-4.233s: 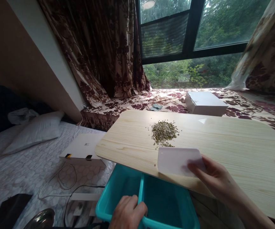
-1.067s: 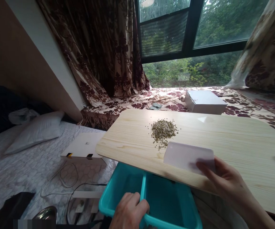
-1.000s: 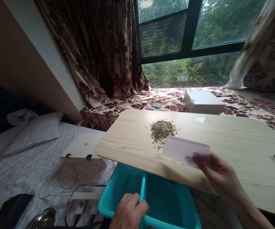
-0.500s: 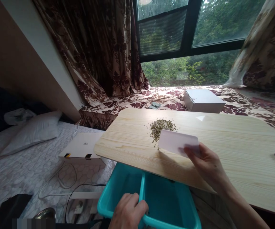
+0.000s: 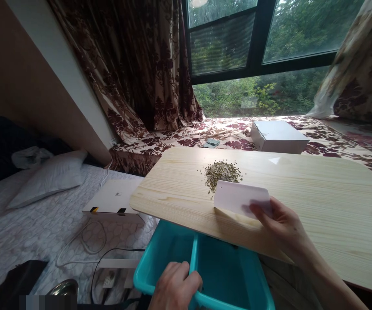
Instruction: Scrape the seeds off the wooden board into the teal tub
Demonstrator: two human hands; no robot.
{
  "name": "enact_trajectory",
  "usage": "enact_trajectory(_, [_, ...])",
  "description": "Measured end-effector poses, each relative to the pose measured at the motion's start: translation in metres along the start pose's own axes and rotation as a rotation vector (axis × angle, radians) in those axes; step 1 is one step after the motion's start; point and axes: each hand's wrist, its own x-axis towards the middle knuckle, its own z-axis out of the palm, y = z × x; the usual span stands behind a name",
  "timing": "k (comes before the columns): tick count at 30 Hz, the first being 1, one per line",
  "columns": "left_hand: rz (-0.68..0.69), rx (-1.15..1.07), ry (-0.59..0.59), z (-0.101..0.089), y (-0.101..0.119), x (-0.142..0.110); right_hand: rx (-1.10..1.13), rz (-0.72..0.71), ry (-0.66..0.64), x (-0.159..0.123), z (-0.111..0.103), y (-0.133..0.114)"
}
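Note:
My right hand (image 5: 281, 221) grips the right end of a pale pinkish-white plastic scraper (image 5: 237, 196), its thumb on the near face. The scraper is tilted on edge over the light wood-grain tabletop (image 5: 169, 185), at the near side of a heap of small greenish beans or seeds (image 5: 222, 172). Strays lie scattered around the heap. Below the table's front edge is a turquoise plastic bin (image 5: 234, 275) split by a divider. My left hand (image 5: 176, 284) is closed over the near rim where the divider meets it. Its fingertips are hidden inside the bin.
Left of the table a flat white box (image 5: 111, 198) lies on a quilted bed (image 5: 59, 224) with cables and a pillow (image 5: 50, 176). Behind the table, another white box (image 5: 279, 135) and a folded grey-green cloth (image 5: 210, 143) rest on the floral window seat.
My right hand has drawn the scraper slightly toward me, a little off the heap. My left hand keeps its hold on the bin. The whole view has shifted slightly.

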Motion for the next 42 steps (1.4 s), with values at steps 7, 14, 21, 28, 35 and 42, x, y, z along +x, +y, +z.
enact_trajectory(7, [-0.044, -0.049, 0.012, 0.004, -0.002, -0.002, 0.064, 0.055, -0.070, -0.005, -0.001, -0.012])
enact_trajectory(14, [-0.038, -0.046, -0.002, 0.004, -0.003, -0.002, 0.216, 0.152, -0.312, -0.030, -0.019, -0.029])
enact_trajectory(21, [0.057, 0.057, 0.032, 0.010, 0.003, -0.001, 0.076, 0.116, 0.112, -0.004, -0.025, -0.015])
enact_trajectory(28, [0.091, 0.075, -0.016, 0.012, -0.002, -0.001, 0.072, 0.021, 0.038, 0.013, -0.006, -0.023])
enact_trajectory(35, [0.093, 0.051, 0.003, 0.004, -0.001, 0.001, 0.051, 0.016, -0.046, 0.014, -0.004, -0.032])
enact_trajectory(42, [0.086, 0.060, -0.041, 0.002, 0.000, 0.000, 0.066, 0.030, -0.033, 0.012, -0.006, -0.028])
